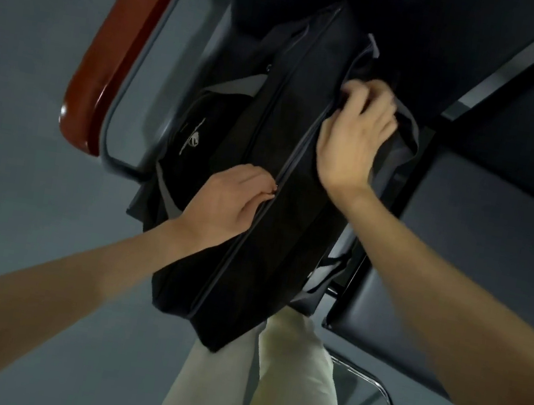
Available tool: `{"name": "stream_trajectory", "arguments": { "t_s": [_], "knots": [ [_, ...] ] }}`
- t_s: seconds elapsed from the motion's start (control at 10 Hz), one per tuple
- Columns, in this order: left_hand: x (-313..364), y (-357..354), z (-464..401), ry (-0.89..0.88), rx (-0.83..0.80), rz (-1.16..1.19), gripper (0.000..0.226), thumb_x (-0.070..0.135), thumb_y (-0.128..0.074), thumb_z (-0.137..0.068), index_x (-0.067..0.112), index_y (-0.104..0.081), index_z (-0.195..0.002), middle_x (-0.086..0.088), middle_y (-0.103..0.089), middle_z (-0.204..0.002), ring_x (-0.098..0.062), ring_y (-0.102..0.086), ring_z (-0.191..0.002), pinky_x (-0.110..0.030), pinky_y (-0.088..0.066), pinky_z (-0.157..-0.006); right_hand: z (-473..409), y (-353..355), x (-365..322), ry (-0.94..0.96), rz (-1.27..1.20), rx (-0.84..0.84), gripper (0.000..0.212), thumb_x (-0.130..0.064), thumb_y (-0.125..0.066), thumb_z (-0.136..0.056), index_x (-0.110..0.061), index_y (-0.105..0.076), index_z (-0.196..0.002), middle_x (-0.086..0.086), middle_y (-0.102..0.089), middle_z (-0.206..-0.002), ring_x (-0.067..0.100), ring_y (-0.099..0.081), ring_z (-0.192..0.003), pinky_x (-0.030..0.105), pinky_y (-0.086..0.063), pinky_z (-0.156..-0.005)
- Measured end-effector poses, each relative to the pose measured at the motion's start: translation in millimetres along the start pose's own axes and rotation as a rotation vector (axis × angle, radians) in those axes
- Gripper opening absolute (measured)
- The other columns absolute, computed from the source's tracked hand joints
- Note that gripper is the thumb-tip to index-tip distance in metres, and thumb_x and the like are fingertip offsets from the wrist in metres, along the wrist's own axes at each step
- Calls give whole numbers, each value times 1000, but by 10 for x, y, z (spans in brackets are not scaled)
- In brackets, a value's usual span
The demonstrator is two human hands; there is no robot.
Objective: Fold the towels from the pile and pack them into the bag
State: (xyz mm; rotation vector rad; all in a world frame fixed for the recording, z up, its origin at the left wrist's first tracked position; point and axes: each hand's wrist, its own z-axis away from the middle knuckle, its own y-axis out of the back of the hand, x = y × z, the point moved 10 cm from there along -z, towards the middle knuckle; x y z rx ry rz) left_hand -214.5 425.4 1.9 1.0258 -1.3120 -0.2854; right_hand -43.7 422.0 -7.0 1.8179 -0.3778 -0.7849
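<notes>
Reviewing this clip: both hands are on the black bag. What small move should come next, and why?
Probably draw the zipper along the seam with the left hand, which pinches at the zipper line of the black bag. The right hand grips the bag's far edge, bracing it. No towels show, so whether packing is finished cannot be told.

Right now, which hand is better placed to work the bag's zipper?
Left. The left hand pinches at the zipper line mid-bag; the right hand grips fabric at the bag's far edge, likely steadying it.
</notes>
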Motion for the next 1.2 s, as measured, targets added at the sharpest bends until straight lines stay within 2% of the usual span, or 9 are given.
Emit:
{"name": "stream_trajectory", "arguments": {
  "t_s": [0.3,0.4,0.5,0.7,0.8,0.9,1.0,1.1,1.2],
  "knots": [
    [22,-105,1047,135,-200,-34,22,17,-46,-92,6,-62,-81,-3,-62,-78,-17,-55,-72,-32,-48,-66,1477,-64,-609,666,-12,-355,54,-3,-58,-77,-19,-54,-129,14,-31,-145,32,-31,-128,47,-32,-98],
    [51,-178,1557,195,-238,-22,23,18,-45,-91,6,-59,-77,-3,-59,-75,-18,-51,-70,-28,-43,-64,1802,-116,-683,745,54,-500,58,-9,-68,-73,-19,-56,-129,17,-35,-148,33,-30,-131,48,-32,-101],
    [12,-308,2081,267,-273,-73,27,20,-40,-91,7,-60,-77,-5,-59,-76,-21,-52,-71,-30,-42,-62,2026,-197,-717,721,119,-619,64,-11,-73,-69,-18,-55,-129,17,-33,-149,35,-30,-136,50,-35,-103],
    [-69,-544,2683,431,-315,-160,26,16,-37,-78,10,-60,-68,-4,-58,-64,-24,-57,-57,-20,-42,-49,2338,-390,-648,669,256,-775,77,-18,-67,-81,-13,-27,-147,21,-1,-157,34,0,-146,48,-15,-116],
    [-117,-701,2783,479,-391,-195,14,8,-47,-72,9,-58,-63,-7,-57,-60,-26,-58,-52,-21,-43,-45,2412,-421,-639,670,279,-825,81,-18,-65,-83,-12,-19,-150,20,3,-158,33,4,-146,48,-11,-117],
    [-148,-831,2806,556,-504,-231,7,-3,-60,-79,2,-64,-82,-16,-63,-82,-34,-64,-77,-33,-51,-62,2473,-336,-635,680,269,-879,83,-19,-64,-85,-11,-13,-151,18,2,-158,31,1,-147,46,-11,-118],
    [-247,-841,2881,779,-763,-287,23,19,-49,-95,10,-61,-113,-10,-61,-116,-30,-56,-111,-34,-46,-88,2399,-111,-535,623,238,-916,80,-17,-59,-88,-11,-10,-152,17,0,-158,30,-1,-147,44,-11,-118],
    [-206,-593,2771,936,-731,-211,22,22,-48,-95,12,-62,-108,-12,-62,-117,-31,-56,-111,-34,-44,-89,2195,211,-384,481,189,-909,73,-17,-51,-92,-11,-9,-151,16,-4,-158,30,-6,-146,43,-15,-118],
    [-203,-170,2474,1108,-448,-53,23,20,-51,-95,6,-65,-107,-16,-64,-115,-33,-57,-109,-33,-44,-89,1920,587,-141,250,113,-892,72,-15,-50,-92,-11,-9,-151,15,-8,-158,29,-11,-145,42,-20,-115]
  ]
}}
